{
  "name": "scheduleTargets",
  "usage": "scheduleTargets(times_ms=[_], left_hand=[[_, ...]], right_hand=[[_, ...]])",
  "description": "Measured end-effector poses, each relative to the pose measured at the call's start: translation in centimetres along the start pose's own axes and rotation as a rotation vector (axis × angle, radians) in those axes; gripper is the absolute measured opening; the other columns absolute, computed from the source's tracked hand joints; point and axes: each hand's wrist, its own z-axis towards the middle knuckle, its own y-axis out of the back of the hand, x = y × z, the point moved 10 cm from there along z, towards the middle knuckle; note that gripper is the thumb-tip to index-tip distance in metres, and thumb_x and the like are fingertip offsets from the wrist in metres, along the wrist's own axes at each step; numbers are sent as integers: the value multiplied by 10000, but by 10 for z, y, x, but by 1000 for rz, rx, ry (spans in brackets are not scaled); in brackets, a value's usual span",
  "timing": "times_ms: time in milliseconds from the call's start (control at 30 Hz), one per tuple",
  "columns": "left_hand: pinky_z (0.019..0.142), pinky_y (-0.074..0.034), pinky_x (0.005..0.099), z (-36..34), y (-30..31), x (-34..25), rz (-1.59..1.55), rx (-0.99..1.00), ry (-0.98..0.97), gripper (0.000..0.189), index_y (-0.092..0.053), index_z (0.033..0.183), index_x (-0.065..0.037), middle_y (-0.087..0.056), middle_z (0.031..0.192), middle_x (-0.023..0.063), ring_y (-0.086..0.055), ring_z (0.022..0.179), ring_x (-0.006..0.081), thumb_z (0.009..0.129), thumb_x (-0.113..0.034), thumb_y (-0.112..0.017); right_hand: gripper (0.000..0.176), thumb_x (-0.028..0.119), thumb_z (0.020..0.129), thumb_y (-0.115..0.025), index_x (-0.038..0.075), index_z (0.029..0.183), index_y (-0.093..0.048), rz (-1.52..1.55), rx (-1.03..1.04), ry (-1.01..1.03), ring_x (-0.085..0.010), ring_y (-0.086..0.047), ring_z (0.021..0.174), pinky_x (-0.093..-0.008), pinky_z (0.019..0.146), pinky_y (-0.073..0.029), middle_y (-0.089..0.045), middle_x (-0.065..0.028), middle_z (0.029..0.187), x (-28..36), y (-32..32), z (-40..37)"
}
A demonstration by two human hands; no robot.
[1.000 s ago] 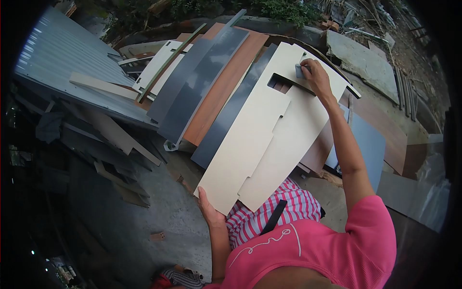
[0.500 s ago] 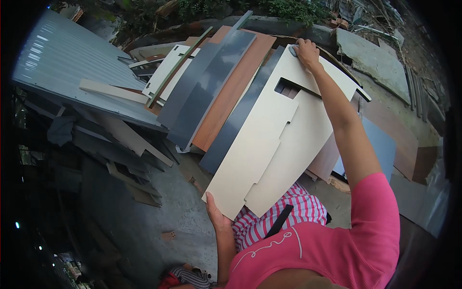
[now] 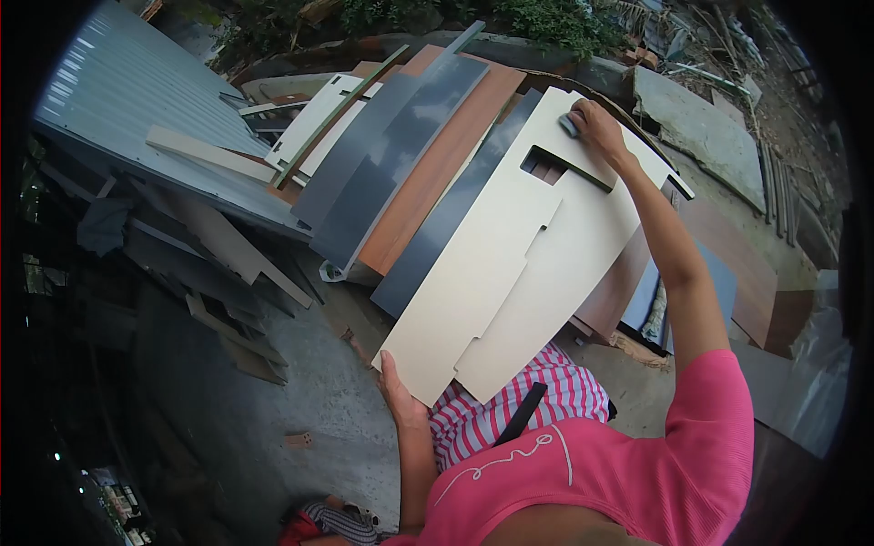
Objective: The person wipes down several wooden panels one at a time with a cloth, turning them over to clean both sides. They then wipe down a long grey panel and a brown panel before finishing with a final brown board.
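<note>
A long cream board (image 3: 473, 282) with a rectangular cutout and a stepped edge lies tilted across my lap, over a second cream board (image 3: 555, 273). My left hand (image 3: 401, 393) is closed on its lower left corner, thumb on the top face. Near the far end, my right hand (image 3: 599, 135) grips a small grey-blue block (image 3: 569, 126), which looks like a sanding block. The block rests against the board's face above the cutout. The fingers of my right hand partly cover it.
Dark grey panels (image 3: 401, 136) and a brown wood panel (image 3: 428, 173) lean in a stack to the left. Beyond them is a corrugated metal sheet (image 3: 155, 118). More boards (image 3: 728, 255) lie to the right. A brick piece (image 3: 298, 439) sits on the concrete floor.
My right hand and the block have moved a little down and right over the board's far end. My left hand keeps its hold on the corner. The whole view has shifted slightly.
</note>
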Motion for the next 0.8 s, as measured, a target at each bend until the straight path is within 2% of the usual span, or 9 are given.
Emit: scheduleTargets(times_ms=[33,100,167,233,367,433,533,633,800], left_hand=[[862,-477,336,-1,-1,-2,14,-3,-8,557,-470,1219,65,-566,1162,141,-576,1036,238,933,-412,-480],[861,-476,334,-2,-3,-4,23,-6,-14,557,-473,1218,63,-567,1162,139,-576,1035,237,932,-414,-481],[860,-475,333,-3,1,-6,27,-13,-26,557,-475,1216,62,-567,1161,138,-575,1034,236,931,-417,-483],[914,-446,344,0,4,-3,7,24,-22,528,-427,1273,25,-529,1221,132,-543,1092,231,950,-392,-448],[919,-431,334,-10,10,0,-80,15,-13,572,-402,1287,24,-508,1232,141,-513,1120,225,935,-421,-472],[942,-411,338,-17,5,-3,-53,40,22,568,-370,1298,10,-472,1259,142,-480,1154,223,939,-419,-465],[946,-404,341,-25,2,-7,-43,16,16,537,-386,1269,10,-472,1240,137,-477,1148,225,944,-412,-457],[947,-398,336,-27,2,-9,-83,-7,25,508,-406,1241,10,-481,1213,133,-483,1130,221,951,-406,-444],[947,-387,323,-32,1,-14,-53,-62,-7,497,-407,1240,11,-486,1201,134,-487,1116,211,958,-398,-430]], right_hand=[[227,283,892,-529,103,1027,-557,-3,72,122,-308,-593,918,-421,765,-480,-603,-128,978,20,-7,-7],[216,266,884,-539,106,1028,-555,6,44,91,-303,-596,916,-422,750,-484,-603,-127,972,25,1,-9],[205,250,877,-542,105,1021,-554,-112,1,-155,-302,-597,925,-426,762,-481,-603,-125,975,-9,10,-5],[229,250,875,-534,106,1051,-551,-53,-2,-212,-312,-594,949,-433,800,-465,-609,-132,1000,-19,21,-13],[353,338,879,-546,132,1166,-544,-19,186,-93,-311,-591,993,-411,814,-469,-618,-150,1049,-12,23,-37],[469,426,842,-589,126,1199,-537,-94,415,-44,-324,-593,986,-412,826,-473,-586,-172,1101,0,16,-61],[590,505,784,-631,119,1217,-530,-153,415,-106,-337,-579,1014,-421,844,-470,-518,-196,1191,18,33,-76],[712,542,727,-668,80,1243,-502,-177,373,-28,-341,-544,1067,-431,854,-468,-468,-197,1226,8,22,-71],[768,511,682,-691,-6,1211,-485,-264,422,46,-330,-506,1098,-430,864,-459,-488,-191,1170,24,14,-72]])
